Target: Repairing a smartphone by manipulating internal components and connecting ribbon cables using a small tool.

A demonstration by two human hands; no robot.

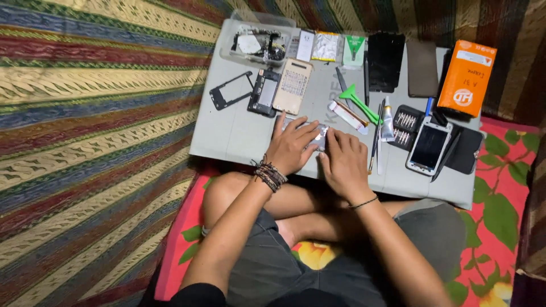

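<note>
A small shiny phone part lay on the grey board, under both hands. The left hand pressed it with fingers spread flat. The right hand pinched its edge. Right of the part sat a green tool, a glue tube and a white phone. Pushing too hard could maybe crack the part.

An upright orange rectangular cardboard box with a white label stands at the grey table's far right corner. Just below it lies a white-framed smartphone, its dark screen facing up.
</note>
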